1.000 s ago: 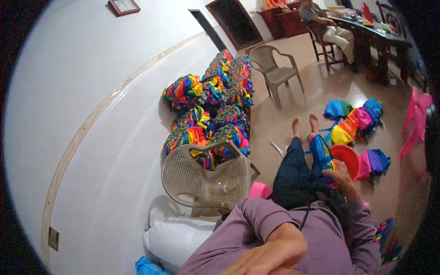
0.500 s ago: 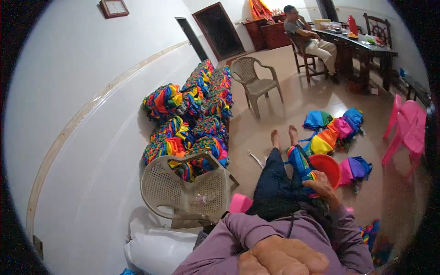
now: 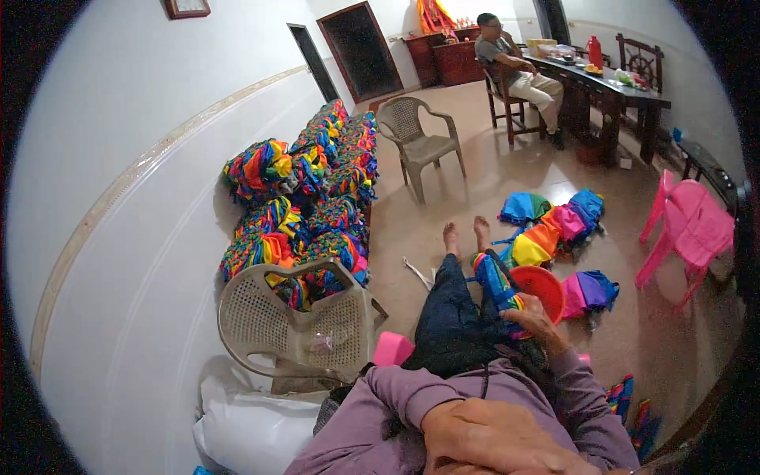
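A rainbow-striped folded umbrella (image 3: pixel 494 283) lies along my right thigh and shin. My right hand (image 3: pixel 532 315) is closed round its near end. My left hand (image 3: pixel 499 435) is raised close before my chest at the lower edge, with its back showing and its fingers mostly cut off by the frame. What it may hold is hidden. Beside my right knee stands a red basin (image 3: pixel 546 286). Loosely folded colourful umbrellas (image 3: pixel 532 247) lie on the floor past the basin, and a pink and blue one (image 3: pixel 590 293) lies to its right.
Bundled rainbow umbrellas (image 3: pixel 336 210) are piled along the left wall. A beige plastic chair (image 3: pixel 261 317) and a white sack (image 3: pixel 253 423) are at my left. Another chair (image 3: pixel 427 150) stands ahead, a pink chair (image 3: pixel 693 222) at right. A person (image 3: pixel 514 75) sits by a dark table (image 3: pixel 625 89).
The whole view has shifted, so the room appears further left. My left hand sits slightly further right, its fingers lower out of frame. My right hand stays on the folded umbrella.
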`<state>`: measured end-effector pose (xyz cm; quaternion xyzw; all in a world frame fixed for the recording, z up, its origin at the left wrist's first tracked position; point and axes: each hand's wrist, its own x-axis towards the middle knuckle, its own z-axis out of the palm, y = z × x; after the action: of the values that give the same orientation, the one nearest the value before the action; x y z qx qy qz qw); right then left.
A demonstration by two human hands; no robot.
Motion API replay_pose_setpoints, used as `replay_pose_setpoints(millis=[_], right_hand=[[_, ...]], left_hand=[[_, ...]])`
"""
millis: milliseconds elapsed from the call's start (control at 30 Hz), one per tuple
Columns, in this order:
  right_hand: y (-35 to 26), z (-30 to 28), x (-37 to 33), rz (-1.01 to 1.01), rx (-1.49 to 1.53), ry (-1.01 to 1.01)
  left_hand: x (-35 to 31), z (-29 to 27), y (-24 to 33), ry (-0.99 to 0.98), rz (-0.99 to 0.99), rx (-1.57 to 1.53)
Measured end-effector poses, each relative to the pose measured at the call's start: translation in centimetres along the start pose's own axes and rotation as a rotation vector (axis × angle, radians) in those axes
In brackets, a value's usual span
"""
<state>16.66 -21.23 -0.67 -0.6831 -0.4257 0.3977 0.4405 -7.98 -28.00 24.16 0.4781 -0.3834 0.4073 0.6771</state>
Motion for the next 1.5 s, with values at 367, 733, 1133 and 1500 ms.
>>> replay_pose_setpoints(millis=[367, 733, 1133, 1500], right_hand=[[1.2, 0.2, 0.6, -0.024, -0.032, 0.050], [-1.0, 0.4, -0.3, 0.007, -0.008, 0.039], [-0.6, 0.3, -0.1, -0.025, -0.011, 0.030], [-0.1, 0.2, -0.1, -0.027, -0.034, 0.040]], left_hand=[[-0.2, -1.1, -1.4, -0.214, 0.046, 0.087], [0.4, -3.2, -1.4, -0.405, 0.057, 0.133], [-0.3, -4.9, -0.2, -0.524, 0.079, 0.250], [-2.7, -8.1, 0.5, -0.369, 0.062, 0.584]])
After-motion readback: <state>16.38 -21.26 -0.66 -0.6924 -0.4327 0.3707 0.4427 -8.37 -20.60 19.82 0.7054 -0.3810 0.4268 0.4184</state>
